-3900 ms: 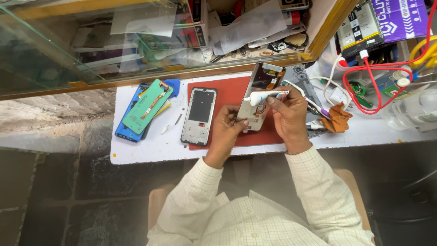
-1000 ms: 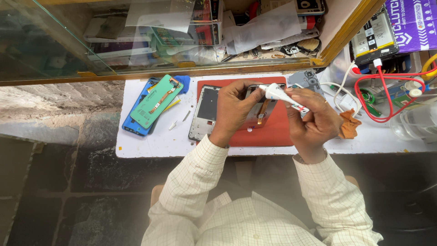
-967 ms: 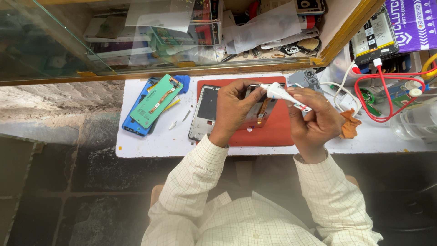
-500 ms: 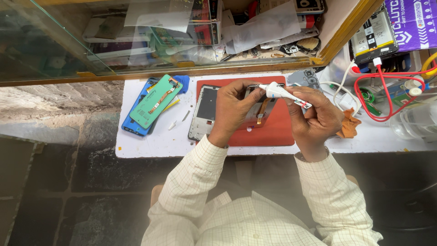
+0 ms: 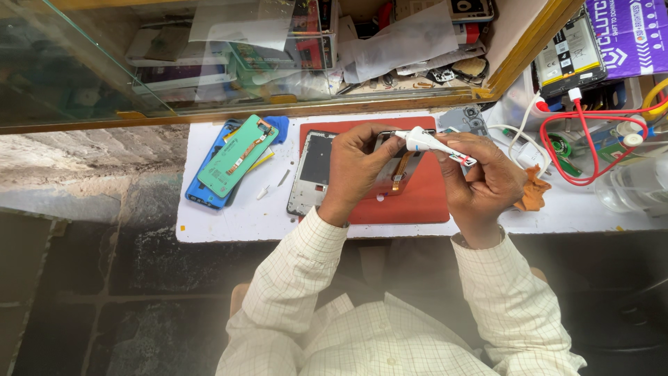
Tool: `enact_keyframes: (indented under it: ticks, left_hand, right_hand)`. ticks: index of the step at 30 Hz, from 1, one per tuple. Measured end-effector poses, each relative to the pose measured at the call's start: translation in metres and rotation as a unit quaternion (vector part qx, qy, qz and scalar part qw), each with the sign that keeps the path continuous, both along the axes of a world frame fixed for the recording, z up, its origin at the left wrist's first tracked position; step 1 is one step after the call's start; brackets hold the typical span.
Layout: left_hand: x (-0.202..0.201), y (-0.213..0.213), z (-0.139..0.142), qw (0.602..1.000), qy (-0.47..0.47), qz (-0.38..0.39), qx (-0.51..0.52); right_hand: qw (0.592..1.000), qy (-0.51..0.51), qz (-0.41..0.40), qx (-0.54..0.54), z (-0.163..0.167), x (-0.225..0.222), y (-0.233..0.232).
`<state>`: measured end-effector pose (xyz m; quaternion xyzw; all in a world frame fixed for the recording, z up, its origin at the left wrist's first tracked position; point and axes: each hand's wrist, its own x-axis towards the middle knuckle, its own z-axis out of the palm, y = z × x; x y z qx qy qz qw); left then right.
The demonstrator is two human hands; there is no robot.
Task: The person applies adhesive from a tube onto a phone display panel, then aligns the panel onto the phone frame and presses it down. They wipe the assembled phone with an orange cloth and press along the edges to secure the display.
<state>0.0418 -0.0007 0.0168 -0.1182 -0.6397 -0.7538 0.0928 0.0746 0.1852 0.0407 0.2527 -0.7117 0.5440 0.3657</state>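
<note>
Glue tube (image 5: 437,145) pinched in right hand (image 5: 487,182), nozzle at phone frame (image 5: 396,167) – left hand (image 5: 358,163) grips it on red mat (image 5: 417,205). Gluing looks underway; second frame (image 5: 312,174) lies untouched beside.

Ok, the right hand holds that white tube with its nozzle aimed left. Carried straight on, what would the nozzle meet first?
Probably the left hand's fingertips, beside the white tube nozzle. Depth is unclear; it may pass above them to the dark phone frame on the red mat.
</note>
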Motion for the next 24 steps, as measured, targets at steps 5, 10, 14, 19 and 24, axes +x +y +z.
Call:
enact_keyframes:
  ticks: [5, 10, 14, 19, 24]
  left_hand:
    - [0.0003, -0.0002, 0.0007, 1.000, 0.001, -0.004, -0.003]
    - [-0.0002, -0.0001, 0.0002, 1.000, 0.006, -0.007, 0.017]
    - [-0.0007, -0.0004, -0.0006, 1.000, 0.010, -0.007, 0.013]
    - [-0.0023, 0.0008, -0.0017, 1.000, 0.014, -0.002, 0.006]
    - [-0.0039, 0.0005, -0.0028, 1.000, 0.017, 0.002, 0.006]
  right_hand:
    - [1.000, -0.003, 0.014, -0.012, -0.0026, -0.0012, 0.0004]
    - [1.000, -0.005, 0.017, -0.009, -0.0012, -0.0007, 0.0012]
    - [1.000, -0.002, 0.020, -0.006, 0.0016, 0.0002, 0.0011]
    - [1.000, 0.016, 0.015, 0.007, 0.0045, 0.0017, 0.0021]
    - [0.999, 0.030, 0.022, 0.014, 0.0051, 0.0028, 0.0023]
